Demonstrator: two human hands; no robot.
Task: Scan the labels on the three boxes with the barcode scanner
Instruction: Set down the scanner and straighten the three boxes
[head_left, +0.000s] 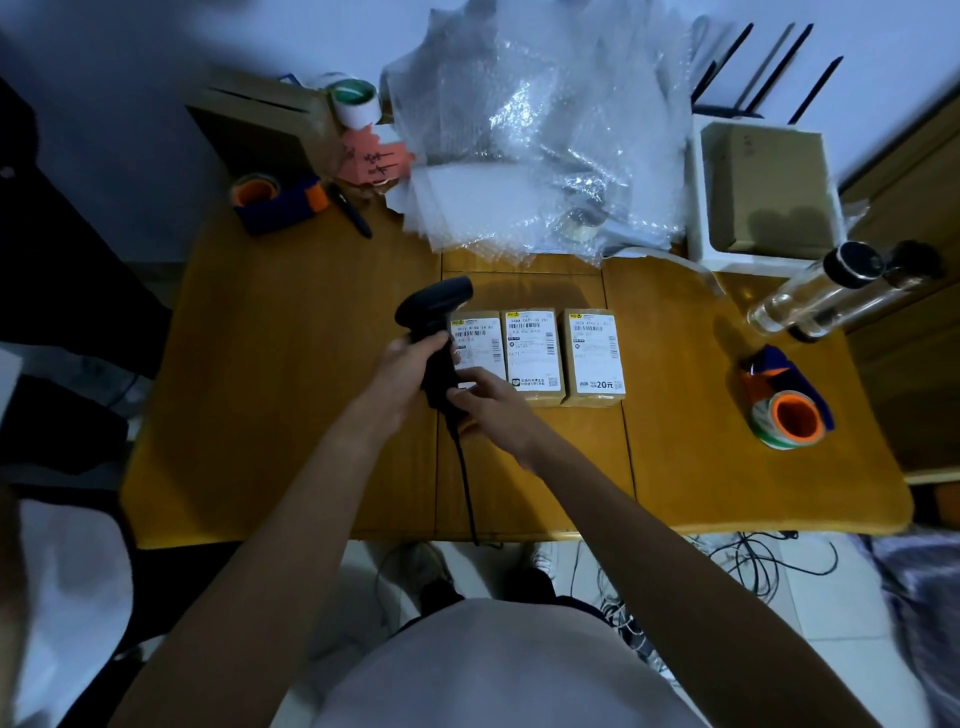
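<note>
Left hand (402, 364) is wrapping closed around the handle of the barcode scanner (434, 332), holding it upright with its head tipped toward the far side of the table (260, 415); right hand (485, 402) is pinching loosely at the handle's base, near the cable. The three boxes (535, 356) are lying in a row just right of the scanner, labels up, long axes running away from the person, leftmost box nearest, so the head probably needs tilting down and right.

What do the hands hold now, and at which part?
The left hand grips the barcode scanner by its handle. The right hand touches the handle's lower end, near the cable.
</note>
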